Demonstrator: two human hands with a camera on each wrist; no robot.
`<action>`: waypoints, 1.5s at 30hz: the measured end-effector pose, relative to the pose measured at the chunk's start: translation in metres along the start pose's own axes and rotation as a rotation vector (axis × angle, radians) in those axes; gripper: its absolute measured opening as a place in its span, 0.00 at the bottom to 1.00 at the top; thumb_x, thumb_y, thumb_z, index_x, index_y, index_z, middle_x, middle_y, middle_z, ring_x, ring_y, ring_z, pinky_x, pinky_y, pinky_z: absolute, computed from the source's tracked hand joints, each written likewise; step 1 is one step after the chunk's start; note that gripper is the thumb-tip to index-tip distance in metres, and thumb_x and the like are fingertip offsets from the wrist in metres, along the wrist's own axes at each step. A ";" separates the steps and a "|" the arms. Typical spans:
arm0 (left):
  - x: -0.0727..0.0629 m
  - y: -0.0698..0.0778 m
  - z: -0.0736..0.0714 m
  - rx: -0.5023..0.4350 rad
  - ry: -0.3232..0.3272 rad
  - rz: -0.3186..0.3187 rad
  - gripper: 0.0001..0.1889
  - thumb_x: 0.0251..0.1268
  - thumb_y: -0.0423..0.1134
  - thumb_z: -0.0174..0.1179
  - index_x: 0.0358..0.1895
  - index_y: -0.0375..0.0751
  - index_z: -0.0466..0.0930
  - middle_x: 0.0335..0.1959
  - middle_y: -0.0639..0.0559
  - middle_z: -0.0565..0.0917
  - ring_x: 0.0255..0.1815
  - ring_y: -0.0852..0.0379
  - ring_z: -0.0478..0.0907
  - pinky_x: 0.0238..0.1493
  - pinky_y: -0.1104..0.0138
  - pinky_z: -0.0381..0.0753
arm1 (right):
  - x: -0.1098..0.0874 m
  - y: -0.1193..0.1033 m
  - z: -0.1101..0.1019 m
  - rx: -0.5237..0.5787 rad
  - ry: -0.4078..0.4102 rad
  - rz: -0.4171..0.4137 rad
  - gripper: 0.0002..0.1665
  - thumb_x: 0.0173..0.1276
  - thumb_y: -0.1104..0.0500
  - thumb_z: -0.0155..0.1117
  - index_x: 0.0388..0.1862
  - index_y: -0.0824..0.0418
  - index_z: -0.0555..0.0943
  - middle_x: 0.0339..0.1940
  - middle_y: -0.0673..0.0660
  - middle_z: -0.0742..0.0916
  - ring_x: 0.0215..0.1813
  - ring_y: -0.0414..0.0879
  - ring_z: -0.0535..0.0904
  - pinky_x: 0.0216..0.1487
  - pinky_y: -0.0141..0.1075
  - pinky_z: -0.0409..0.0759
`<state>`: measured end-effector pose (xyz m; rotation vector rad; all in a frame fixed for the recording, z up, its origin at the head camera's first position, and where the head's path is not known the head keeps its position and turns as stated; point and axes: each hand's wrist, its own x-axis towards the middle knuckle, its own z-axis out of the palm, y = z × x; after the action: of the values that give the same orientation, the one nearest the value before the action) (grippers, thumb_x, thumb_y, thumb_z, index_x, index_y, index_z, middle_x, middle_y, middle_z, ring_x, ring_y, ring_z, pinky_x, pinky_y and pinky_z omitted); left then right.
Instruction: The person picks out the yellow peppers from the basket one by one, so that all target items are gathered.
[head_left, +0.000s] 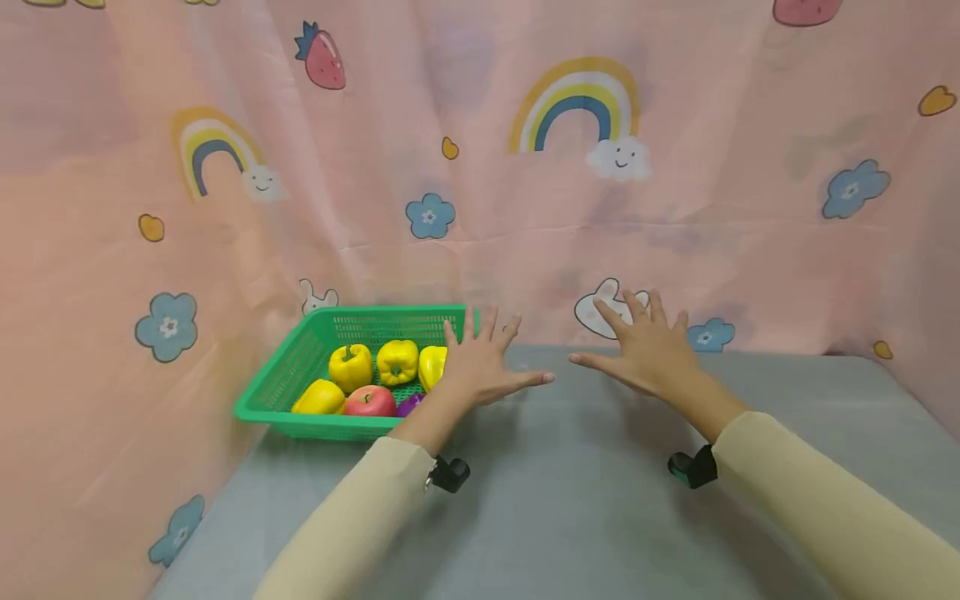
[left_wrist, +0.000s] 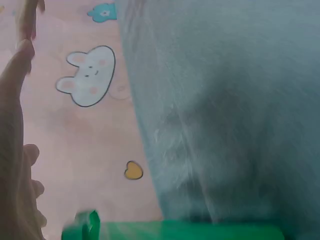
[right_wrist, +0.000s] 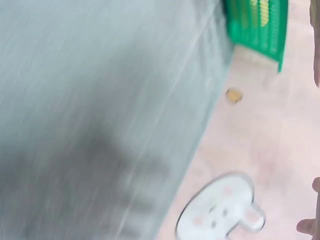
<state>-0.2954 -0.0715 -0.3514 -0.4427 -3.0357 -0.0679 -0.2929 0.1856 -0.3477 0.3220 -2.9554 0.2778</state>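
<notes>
My left hand (head_left: 480, 362) is held in the air with fingers spread, in front of the right end of a green basket (head_left: 262, 392). It hides part of that end and holds nothing. My right hand (head_left: 648, 350) hovers above the table to the right, fingers also spread and nothing in it. Inside the basket lie several yellow bell peppers (head_left: 350, 367), a red apple (head_left: 371, 402) and a purple thing (head_left: 409, 405) mostly hidden by the basket's rim and my left arm. In the left wrist view, the left hand (left_wrist: 15, 130) shows at the left edge.
A grey cloth covers the table (head_left: 570, 517). Behind it hangs a pink curtain (head_left: 480, 192) printed with rainbows, flowers and rabbits, close to the table's back edge. A small black device (head_left: 452, 474) is strapped at the left wrist, another (head_left: 693, 467) at the right.
</notes>
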 end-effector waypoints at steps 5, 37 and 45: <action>-0.026 -0.024 -0.011 -0.032 0.102 0.046 0.50 0.61 0.81 0.43 0.83 0.65 0.42 0.86 0.49 0.43 0.85 0.36 0.35 0.79 0.33 0.39 | 0.003 -0.021 0.009 0.095 0.081 -0.033 0.60 0.62 0.16 0.46 0.85 0.46 0.51 0.83 0.70 0.57 0.80 0.78 0.45 0.68 0.81 0.45; -0.145 -0.232 0.004 -0.469 0.558 -0.323 0.32 0.67 0.36 0.60 0.73 0.33 0.65 0.77 0.31 0.62 0.78 0.28 0.55 0.75 0.33 0.54 | 0.003 -0.142 0.038 0.707 0.182 0.029 0.53 0.67 0.29 0.59 0.84 0.48 0.54 0.83 0.61 0.61 0.79 0.66 0.63 0.69 0.69 0.66; -0.149 -0.244 0.013 -0.472 0.551 -0.409 0.32 0.69 0.40 0.60 0.74 0.33 0.65 0.76 0.32 0.63 0.77 0.29 0.57 0.74 0.34 0.55 | 0.015 -0.158 0.047 0.835 0.236 -0.037 0.52 0.67 0.37 0.65 0.82 0.53 0.57 0.82 0.58 0.62 0.77 0.62 0.66 0.70 0.66 0.68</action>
<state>-0.2239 -0.3470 -0.3844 0.1681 -2.4857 -0.7920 -0.2779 0.0222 -0.3645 0.3929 -2.4453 1.4260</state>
